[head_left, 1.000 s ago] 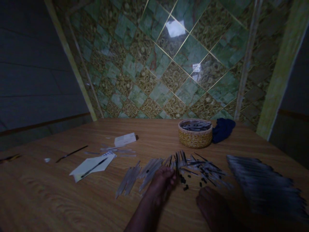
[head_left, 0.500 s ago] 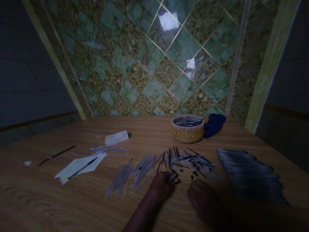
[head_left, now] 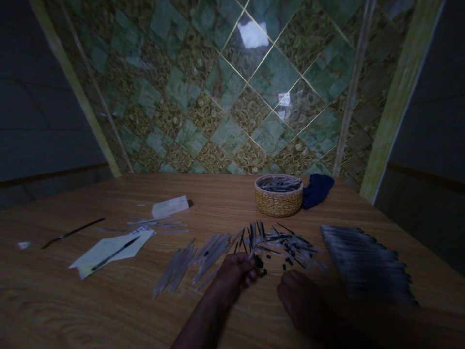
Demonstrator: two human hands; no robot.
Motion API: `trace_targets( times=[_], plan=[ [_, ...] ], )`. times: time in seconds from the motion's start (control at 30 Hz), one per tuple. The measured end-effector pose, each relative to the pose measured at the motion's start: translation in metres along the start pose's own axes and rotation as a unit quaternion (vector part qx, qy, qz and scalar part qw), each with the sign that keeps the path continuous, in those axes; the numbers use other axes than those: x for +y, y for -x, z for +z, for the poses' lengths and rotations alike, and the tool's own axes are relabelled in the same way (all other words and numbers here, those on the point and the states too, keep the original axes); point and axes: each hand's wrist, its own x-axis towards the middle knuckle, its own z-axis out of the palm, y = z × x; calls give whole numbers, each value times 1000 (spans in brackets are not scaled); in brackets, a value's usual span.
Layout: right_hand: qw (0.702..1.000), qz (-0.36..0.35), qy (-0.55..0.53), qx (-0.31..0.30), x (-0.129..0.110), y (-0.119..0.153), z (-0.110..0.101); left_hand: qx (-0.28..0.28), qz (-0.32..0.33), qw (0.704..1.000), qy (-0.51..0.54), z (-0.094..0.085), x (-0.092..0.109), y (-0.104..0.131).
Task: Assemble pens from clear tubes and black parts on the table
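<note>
My left hand point(head_left: 234, 275) is closed in a pinch at the middle of the table, with a pale, clear pen barrel point(head_left: 251, 254) at its fingertips. Just beyond those fingers are small black plugs point(head_left: 258, 261). My right hand point(head_left: 298, 296) rests curled on the table to the right; whatever its fingers might hold is hidden. Clear pen barrels point(head_left: 211, 249) lie in rows left of my left hand. Ahead of both hands spreads a loose heap of dark-tipped pen parts point(head_left: 290, 244). A dense row of pens point(head_left: 366, 261), dark and blurred, lies at the right.
A woven basket point(head_left: 279, 202) filled with pens or pen parts stands at the back, beside a dark blue cloth point(head_left: 318, 190). On the left are a small white box point(head_left: 170, 207), paper point(head_left: 134, 251) with a black pen point(head_left: 116, 253) on it, and a thin dark stick point(head_left: 74, 232). A tiled wall point(head_left: 232, 102) closes the far side.
The view has shifted slightly. My left hand has turned, and the pale barrel at its fingertips now points more upward. My right hand stays curled in about the same place.
</note>
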Motion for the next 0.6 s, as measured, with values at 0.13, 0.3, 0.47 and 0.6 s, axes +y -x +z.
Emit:
trace_targets(
  times=[0.13,0.3,0.47,0.6],
  plan=[
    [1000,-11,7,21,1,0,4,-12,-14,999,34,-3,3,1],
    [999,-14,29,30,1,4,11,-39,-17,996,82,-6,-2,-3],
    [998,-21,57,-10,3,5,13,-46,-29,990,129,-10,1,-4],
    [993,-53,79,-65,12,-12,-1,-53,-22,985,165,-13,6,-1]
  ],
)
